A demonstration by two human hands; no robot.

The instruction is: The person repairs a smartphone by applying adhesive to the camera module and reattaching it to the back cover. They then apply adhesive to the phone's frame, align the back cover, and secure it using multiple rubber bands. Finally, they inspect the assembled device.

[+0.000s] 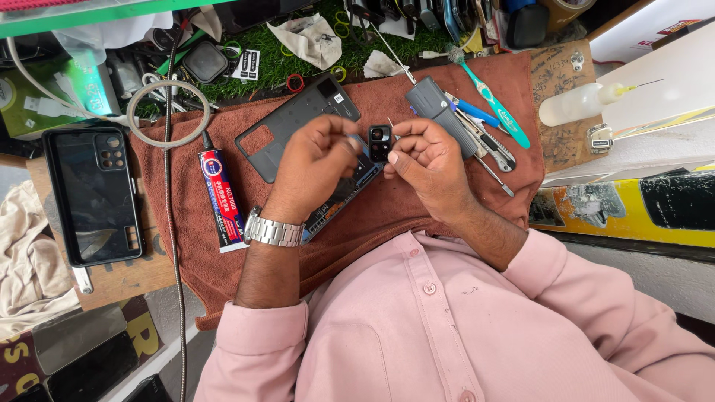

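1. Head view looks straight down; the pink shirt fills the bottom and its lower part is cut off by the frame.
2. Left hand, steel link watch on the wrist, fingers curled shut, pinching something small and pale at the fingertips; too small to say what it is.
3. Right hand curled closed, pinching a thin pointed tool; only the tip shows above the fingers, the rest hidden in the fist.
4. Black camera module, small and rectangular with glossy lenses, sits between the two hands just beside both sets of fingertips; cannot tell which fingers bear it.
5. Opened phone lies on the rust-brown towel under the hands; mostly covered by the left hand, only a blue-edged strip with inner parts shows.
6. Dark matte back cover lies flat on the towel just beyond the left hand, with a cut-out at one corner.
7. Glue tube, soft and printed, lies at the towel's left edge.
8. Teal toothbrush, a utility knife and pens lie beyond the right hand, partly overlapping.
9. Black phone case lies well apart on the left.
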